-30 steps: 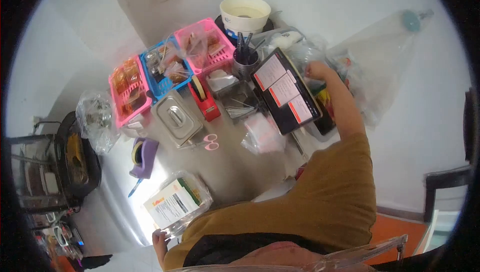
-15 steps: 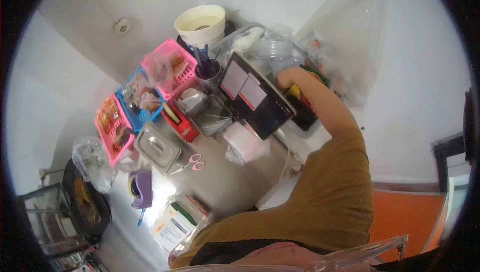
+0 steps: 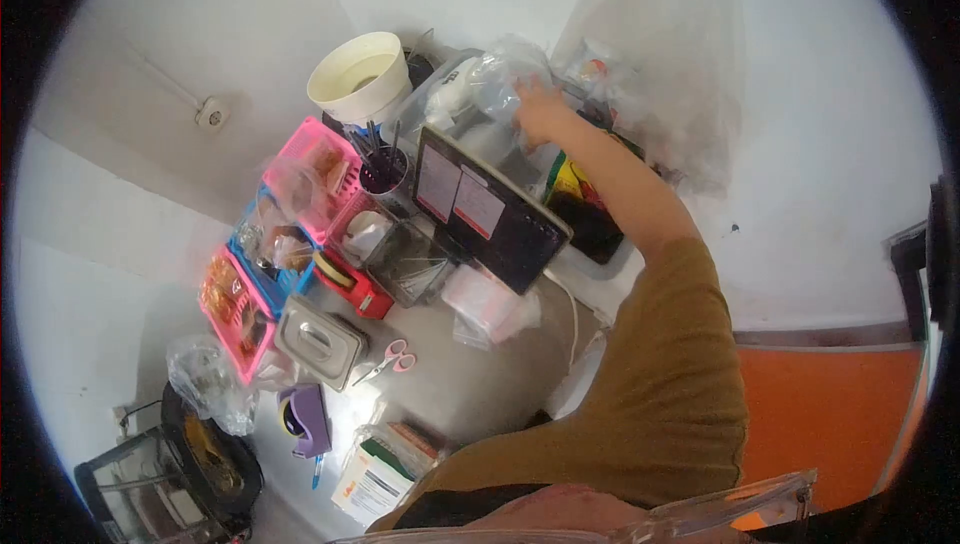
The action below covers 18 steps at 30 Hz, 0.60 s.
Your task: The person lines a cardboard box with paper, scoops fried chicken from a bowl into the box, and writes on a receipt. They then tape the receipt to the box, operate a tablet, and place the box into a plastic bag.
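My right hand [image 3: 541, 114], at the end of an olive-brown sleeve, reaches past the tablet [image 3: 490, 209] to the back of the counter. Its fingers are bent against a crinkled clear plastic bag [image 3: 508, 72] and look closed on its edge; round clear shapes show through the film. Close by, a white object with dark lettering [image 3: 450, 89] lies in a translucent tub [image 3: 405, 116]. Below my forearm stands a black, yellow and green packet [image 3: 580, 206]. My left hand is out of view.
Pink basket [image 3: 238, 319], blue basket [image 3: 285, 284], pen cup [image 3: 385, 172], red tape dispenser [image 3: 355, 284], lidded steel container [image 3: 320, 341], scissors [image 3: 392, 360], purple tape dispenser [image 3: 308, 422] and papers [image 3: 372, 484] crowd the counter. A cream bowl [image 3: 360, 79] stands at the back.
My right hand has moved from beside the packet up and left to the clear plastic bag, which has shifted. The camera view has turned, so the counter things sit lower.
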Available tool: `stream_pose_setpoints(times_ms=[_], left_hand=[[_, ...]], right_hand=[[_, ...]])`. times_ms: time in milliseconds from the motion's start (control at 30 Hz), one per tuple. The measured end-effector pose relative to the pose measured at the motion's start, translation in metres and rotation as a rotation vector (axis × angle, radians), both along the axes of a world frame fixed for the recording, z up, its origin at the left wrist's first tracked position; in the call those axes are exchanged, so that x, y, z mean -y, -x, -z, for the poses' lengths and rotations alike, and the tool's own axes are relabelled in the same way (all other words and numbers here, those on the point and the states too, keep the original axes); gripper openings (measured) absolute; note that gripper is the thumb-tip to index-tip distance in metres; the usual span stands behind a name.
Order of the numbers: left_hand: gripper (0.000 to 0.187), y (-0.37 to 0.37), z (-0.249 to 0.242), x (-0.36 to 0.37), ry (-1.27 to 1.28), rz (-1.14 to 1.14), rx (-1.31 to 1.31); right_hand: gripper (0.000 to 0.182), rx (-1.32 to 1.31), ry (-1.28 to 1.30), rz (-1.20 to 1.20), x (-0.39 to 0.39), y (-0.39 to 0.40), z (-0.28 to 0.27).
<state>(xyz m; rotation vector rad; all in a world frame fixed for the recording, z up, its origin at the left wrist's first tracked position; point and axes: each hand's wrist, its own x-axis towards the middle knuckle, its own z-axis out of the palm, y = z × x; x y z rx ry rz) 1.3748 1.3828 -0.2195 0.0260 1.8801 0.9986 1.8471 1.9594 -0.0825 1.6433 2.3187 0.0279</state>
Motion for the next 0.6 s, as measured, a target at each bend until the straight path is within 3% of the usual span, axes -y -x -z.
stream_pose_setpoints(times_ms=[233, 333, 433, 500, 600], left_hand=[[0.041, 0.002, 0.000, -0.015, 0.008, 0.045, -0.002], [0.040, 0.002, 0.001, -0.020, 0.011, 0.056, 0.002], [0.040, 0.003, 0.002, -0.023, 0.007, 0.068, 0.004], [0.040, 0.004, 0.002, -0.023, 0.004, 0.072, 0.006], [0.040, 0.005, 0.001, -0.020, -0.003, 0.070, 0.010]], right_hand=[[0.047, 0.053, -0.183, -0.059, 0.002, 0.005, 0.020], [0.040, 0.010, -0.001, -0.140, 0.028, 0.019, 0.003], [0.032, 0.196, 0.724, -0.258, 0.019, 0.021, 0.012], [0.030, 0.063, 0.539, -0.399, 0.034, -0.002, 0.014], [0.031, 0.022, 0.388, -0.249, 0.021, 0.011, 0.012]])
